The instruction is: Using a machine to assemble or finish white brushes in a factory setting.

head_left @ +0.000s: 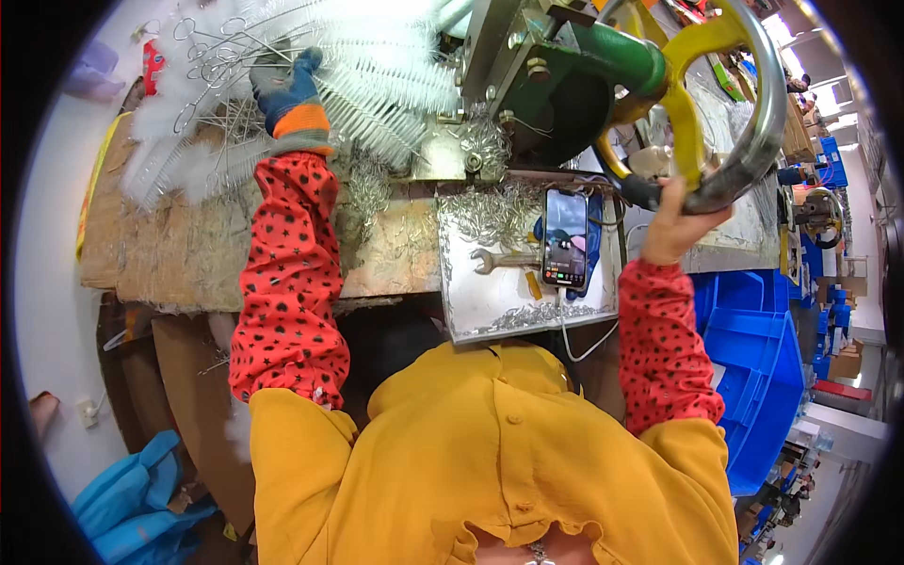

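From the head view I judge the work well along: a big pile of finished white twisted-wire brushes (pixel 311 85) lies fanned across the worktop (pixel 188 254), long axes running upper left to lower right. My gloved left hand (pixel 287 85) rests clamped on one, my bare right hand (pixel 673 221) grips the handwheel (pixel 725 104) rim.

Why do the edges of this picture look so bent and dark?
Head view: a fisheye lens bows straight lines near the rim, like the workbench edge, and leaves black corners; glare whitens the handwheel gripped by the right hand; the left hand among white brushes stays sharp.
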A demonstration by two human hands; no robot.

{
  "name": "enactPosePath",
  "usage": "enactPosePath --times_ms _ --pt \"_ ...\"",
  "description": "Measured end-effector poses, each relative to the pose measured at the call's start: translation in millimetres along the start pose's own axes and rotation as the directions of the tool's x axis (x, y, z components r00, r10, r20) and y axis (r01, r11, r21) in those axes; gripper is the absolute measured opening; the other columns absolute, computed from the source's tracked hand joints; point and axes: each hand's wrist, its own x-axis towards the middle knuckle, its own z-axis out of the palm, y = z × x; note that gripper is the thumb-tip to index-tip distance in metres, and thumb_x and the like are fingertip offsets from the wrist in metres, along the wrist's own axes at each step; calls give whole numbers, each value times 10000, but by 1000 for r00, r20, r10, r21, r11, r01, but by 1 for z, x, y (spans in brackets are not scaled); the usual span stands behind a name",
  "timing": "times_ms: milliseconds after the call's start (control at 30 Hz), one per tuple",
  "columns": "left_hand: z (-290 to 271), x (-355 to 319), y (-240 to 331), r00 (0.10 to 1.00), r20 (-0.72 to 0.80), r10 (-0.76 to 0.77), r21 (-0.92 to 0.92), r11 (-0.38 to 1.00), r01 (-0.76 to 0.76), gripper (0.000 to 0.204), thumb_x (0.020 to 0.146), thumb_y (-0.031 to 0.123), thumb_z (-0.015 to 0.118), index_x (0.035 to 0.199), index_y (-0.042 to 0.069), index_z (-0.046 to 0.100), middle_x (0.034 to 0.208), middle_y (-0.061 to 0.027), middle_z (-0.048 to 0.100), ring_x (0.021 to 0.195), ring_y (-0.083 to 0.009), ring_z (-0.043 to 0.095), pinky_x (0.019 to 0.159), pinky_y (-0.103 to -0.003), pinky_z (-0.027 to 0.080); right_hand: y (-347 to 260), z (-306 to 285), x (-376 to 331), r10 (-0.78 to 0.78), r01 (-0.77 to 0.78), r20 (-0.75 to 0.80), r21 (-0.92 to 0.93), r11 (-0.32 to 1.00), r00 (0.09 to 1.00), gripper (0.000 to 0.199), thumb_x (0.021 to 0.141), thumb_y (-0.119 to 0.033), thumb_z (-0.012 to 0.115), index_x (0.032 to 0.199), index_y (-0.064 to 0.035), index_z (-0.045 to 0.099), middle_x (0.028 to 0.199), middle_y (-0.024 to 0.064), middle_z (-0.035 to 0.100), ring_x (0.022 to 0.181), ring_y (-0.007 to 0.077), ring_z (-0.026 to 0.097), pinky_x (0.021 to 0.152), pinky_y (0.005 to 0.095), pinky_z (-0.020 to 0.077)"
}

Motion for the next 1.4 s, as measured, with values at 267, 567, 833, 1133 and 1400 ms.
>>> enactPosePath --times_ms 267,567,833,1133,1400 --pt "29 -13 6 971 -235 -51 -67 997 36 519 603 82 764 1035 -25 498 966 -131 591 823 -232 557 778 -313 440 -28 -16 86 -33 140 367 -268 953 930 363 763 -76 560 1070 54 414 782 90 552 521 132 532 485 252 436" --pt "57 -4 -36 865 -439 244 127 970 -209 559 601 10 748 1068 -62 450 1004 -167 564 838 -247 548 740 -304 454 -55 23 178 145 220 635 -459 861 758 270 737 -206 526 914 -2 513 654 47 514 459 124 494 442 249 408" --pt "57 -5 -35 889 -432 153 142 985 -100 617 620 105 757 1111 -70 425 1018 -188 550 842 -261 533 776 -331 432 -23 50 247 303 122 733 -464 878 610 186 729 -209 535 810 -42 531 603 -2 482 426 62 441 408 194 354" --pt "63 -5 -32 881 -471 49 115 993 6 836 594 224 792 1240 -58 342 1197 -241 468 1043 -326 502 874 -348 408 -19 -1 15 221 -221 -13 -59 974 975 593 765 -84 593 1224 48 242 1069 171 433 787 176 530 659 259 470" --pt "61 -7 -35 897 -440 -46 -50 998 27 858 593 214 796 1251 -63 319 1208 -240 454 1061 -320 492 891 -347 407 11 -31 37 -47 77 324 -80 994 945 472 803 -78 573 1160 22 281 886 114 516 628 122 551 556 240 461"
